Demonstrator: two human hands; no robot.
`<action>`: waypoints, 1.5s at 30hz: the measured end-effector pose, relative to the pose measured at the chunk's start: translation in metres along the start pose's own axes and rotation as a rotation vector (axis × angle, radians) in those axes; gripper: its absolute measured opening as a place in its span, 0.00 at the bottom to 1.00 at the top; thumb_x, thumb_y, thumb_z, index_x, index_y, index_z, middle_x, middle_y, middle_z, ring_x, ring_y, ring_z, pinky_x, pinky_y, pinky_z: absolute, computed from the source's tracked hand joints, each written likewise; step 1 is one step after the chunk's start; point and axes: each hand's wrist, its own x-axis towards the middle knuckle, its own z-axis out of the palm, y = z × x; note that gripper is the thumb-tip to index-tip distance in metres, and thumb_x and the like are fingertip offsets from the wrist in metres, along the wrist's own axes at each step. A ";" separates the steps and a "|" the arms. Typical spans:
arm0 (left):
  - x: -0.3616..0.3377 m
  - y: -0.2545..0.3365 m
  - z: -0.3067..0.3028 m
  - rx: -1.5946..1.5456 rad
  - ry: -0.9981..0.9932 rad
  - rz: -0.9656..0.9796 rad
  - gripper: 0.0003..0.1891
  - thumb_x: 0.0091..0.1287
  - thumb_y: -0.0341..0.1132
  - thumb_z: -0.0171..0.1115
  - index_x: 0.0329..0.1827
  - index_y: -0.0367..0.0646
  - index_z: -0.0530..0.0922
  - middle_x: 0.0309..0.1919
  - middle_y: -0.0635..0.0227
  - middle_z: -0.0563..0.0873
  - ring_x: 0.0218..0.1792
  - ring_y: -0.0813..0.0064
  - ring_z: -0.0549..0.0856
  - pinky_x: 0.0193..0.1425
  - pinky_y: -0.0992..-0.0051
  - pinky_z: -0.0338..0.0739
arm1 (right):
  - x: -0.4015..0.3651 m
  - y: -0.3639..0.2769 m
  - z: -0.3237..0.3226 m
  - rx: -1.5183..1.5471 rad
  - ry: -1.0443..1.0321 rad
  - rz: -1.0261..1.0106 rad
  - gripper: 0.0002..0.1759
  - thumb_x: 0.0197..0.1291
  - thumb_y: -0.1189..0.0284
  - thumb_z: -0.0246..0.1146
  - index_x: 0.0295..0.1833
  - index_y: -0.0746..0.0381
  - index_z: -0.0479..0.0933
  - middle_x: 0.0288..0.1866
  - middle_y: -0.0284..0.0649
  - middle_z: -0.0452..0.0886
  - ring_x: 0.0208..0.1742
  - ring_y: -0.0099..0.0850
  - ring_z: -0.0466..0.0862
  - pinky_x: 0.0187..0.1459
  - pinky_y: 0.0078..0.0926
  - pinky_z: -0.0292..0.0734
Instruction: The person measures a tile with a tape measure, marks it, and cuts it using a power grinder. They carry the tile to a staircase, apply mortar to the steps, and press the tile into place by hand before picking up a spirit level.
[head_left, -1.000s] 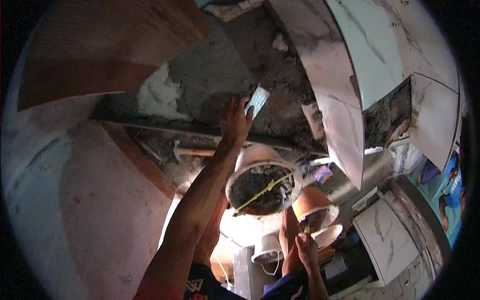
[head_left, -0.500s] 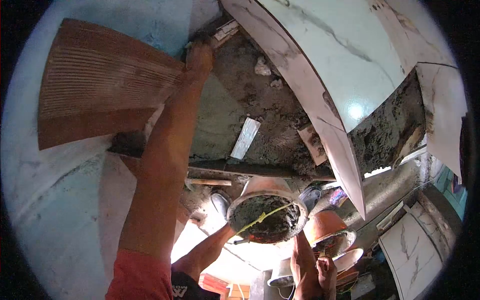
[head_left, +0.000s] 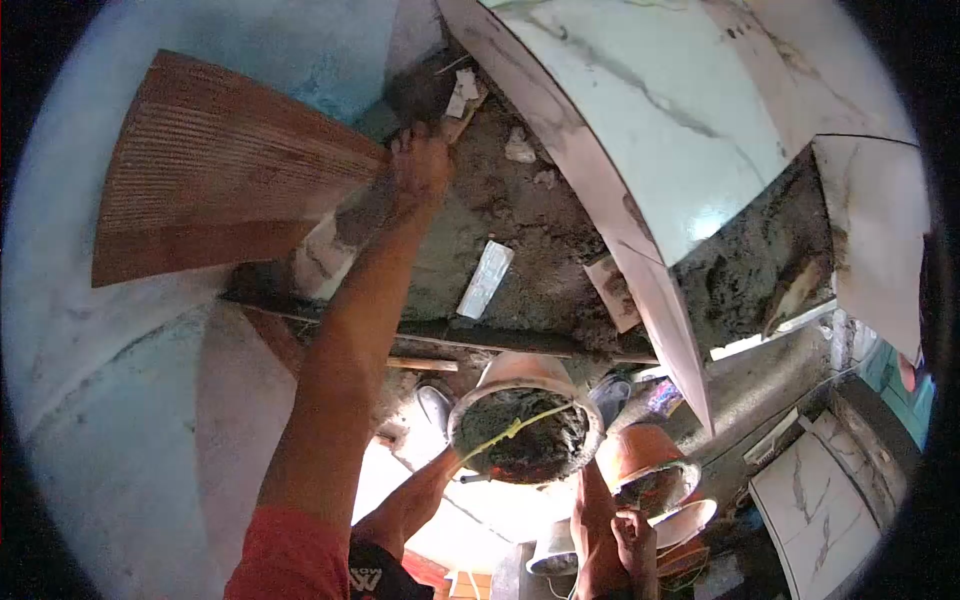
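My left hand (head_left: pixel 422 165) reaches out from a red sleeve, fingers curled at the narrow inner end of a brown tile (head_left: pixel 235 175). The tile's ribbed back faces me and it tilts against the pale wall. Under the hand lies a bed of grey mortar (head_left: pixel 470 215). Low on the right, my right hand (head_left: pixel 632 535) is closed beside my leg; whatever is in it, if anything, stays hidden. A bucket of mortar (head_left: pixel 525 375) stands between my legs, with a yellow cord across its mouth.
A white strip (head_left: pixel 486 280) and a tile scrap (head_left: pixel 613 292) lie on the mortar. Marble-patterned tiles (head_left: pixel 640 120) rise at the right. Another orange bucket (head_left: pixel 640 445) stands right of the first. A cut marble tile (head_left: pixel 815 505) leans at lower right.
My left hand has come back toward me and to the right, and the brown tile has shifted right with it. The view has moved slightly. My right hand stays beside my leg.
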 end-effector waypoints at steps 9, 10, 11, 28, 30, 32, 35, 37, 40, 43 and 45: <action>0.043 -0.039 -0.011 -0.594 -0.177 -0.148 0.27 0.65 0.53 0.47 0.49 0.36 0.76 0.40 0.53 0.81 0.40 0.58 0.80 0.45 0.62 0.72 | -0.005 -0.006 -0.004 0.193 -0.012 0.003 0.10 0.58 0.68 0.61 0.43 0.61 0.74 0.32 0.44 0.80 0.34 0.30 0.81 0.36 0.26 0.75; 0.058 -0.069 0.038 -0.764 -0.267 -0.093 0.26 0.68 0.51 0.43 0.54 0.36 0.73 0.40 0.54 0.80 0.40 0.58 0.79 0.46 0.63 0.72 | -0.006 0.002 0.004 0.134 0.056 -0.038 0.11 0.58 0.67 0.61 0.44 0.61 0.74 0.34 0.46 0.81 0.37 0.31 0.82 0.37 0.27 0.76; 0.040 -0.056 0.025 -0.883 -0.088 -0.209 0.27 0.69 0.52 0.40 0.57 0.37 0.70 0.45 0.53 0.80 0.44 0.57 0.79 0.52 0.64 0.70 | -0.007 -0.011 -0.006 0.023 0.004 0.050 0.14 0.58 0.65 0.61 0.45 0.62 0.74 0.35 0.46 0.81 0.38 0.33 0.83 0.38 0.28 0.76; -0.193 0.128 -0.201 -0.947 -0.208 -0.789 0.25 0.69 0.47 0.45 0.57 0.32 0.67 0.49 0.50 0.76 0.49 0.60 0.76 0.55 0.68 0.67 | -0.018 0.004 0.013 0.064 0.061 0.017 0.21 0.55 0.54 0.59 0.43 0.62 0.74 0.26 0.45 0.79 0.27 0.43 0.80 0.30 0.35 0.74; -0.222 0.166 -0.249 -1.038 -0.074 -0.578 0.21 0.67 0.41 0.51 0.55 0.32 0.67 0.45 0.55 0.76 0.43 0.70 0.76 0.46 0.73 0.71 | -0.024 0.012 0.022 0.036 0.042 0.040 0.21 0.55 0.54 0.60 0.44 0.61 0.74 0.25 0.44 0.79 0.26 0.44 0.80 0.28 0.36 0.74; -0.235 0.196 -0.278 -1.056 -0.201 -0.447 0.20 0.67 0.35 0.49 0.60 0.37 0.65 0.52 0.56 0.72 0.51 0.66 0.74 0.52 0.68 0.69 | -0.027 0.019 0.026 -0.018 0.067 0.005 0.21 0.55 0.53 0.60 0.46 0.57 0.73 0.23 0.44 0.79 0.25 0.46 0.80 0.26 0.40 0.74; -0.207 0.258 -0.289 -0.902 -0.200 0.093 0.24 0.60 0.35 0.59 0.59 0.37 0.66 0.50 0.52 0.70 0.54 0.56 0.70 0.56 0.60 0.64 | -0.029 0.024 0.023 -0.024 0.104 -0.018 0.21 0.56 0.53 0.57 0.32 0.62 0.75 0.21 0.44 0.79 0.24 0.43 0.81 0.29 0.38 0.77; -0.188 0.303 -0.267 -0.799 -0.075 0.237 0.25 0.58 0.36 0.60 0.58 0.36 0.66 0.49 0.52 0.71 0.53 0.55 0.69 0.55 0.58 0.63 | -0.028 0.034 0.027 0.022 0.097 0.003 0.21 0.56 0.52 0.57 0.34 0.61 0.76 0.21 0.43 0.79 0.23 0.43 0.81 0.28 0.39 0.77; -0.144 0.356 -0.257 -0.681 -0.001 0.343 0.27 0.57 0.38 0.61 0.58 0.37 0.67 0.48 0.53 0.71 0.50 0.55 0.71 0.54 0.57 0.63 | -0.024 0.041 0.019 0.090 0.106 0.001 0.18 0.56 0.55 0.59 0.41 0.59 0.73 0.27 0.47 0.80 0.30 0.44 0.81 0.31 0.36 0.76; -0.107 0.382 -0.247 -0.531 0.053 0.427 0.29 0.56 0.39 0.63 0.59 0.37 0.67 0.47 0.56 0.73 0.49 0.57 0.71 0.52 0.58 0.64 | -0.025 0.040 0.004 0.201 0.037 0.074 0.17 0.56 0.56 0.58 0.41 0.59 0.73 0.27 0.46 0.79 0.29 0.44 0.80 0.31 0.37 0.75; -0.098 0.384 -0.224 -0.462 -0.036 0.428 0.29 0.56 0.40 0.63 0.59 0.37 0.66 0.45 0.56 0.73 0.48 0.57 0.72 0.51 0.58 0.64 | -0.026 0.051 0.011 0.147 0.051 0.044 0.17 0.56 0.56 0.58 0.40 0.60 0.73 0.26 0.46 0.79 0.28 0.44 0.80 0.30 0.37 0.75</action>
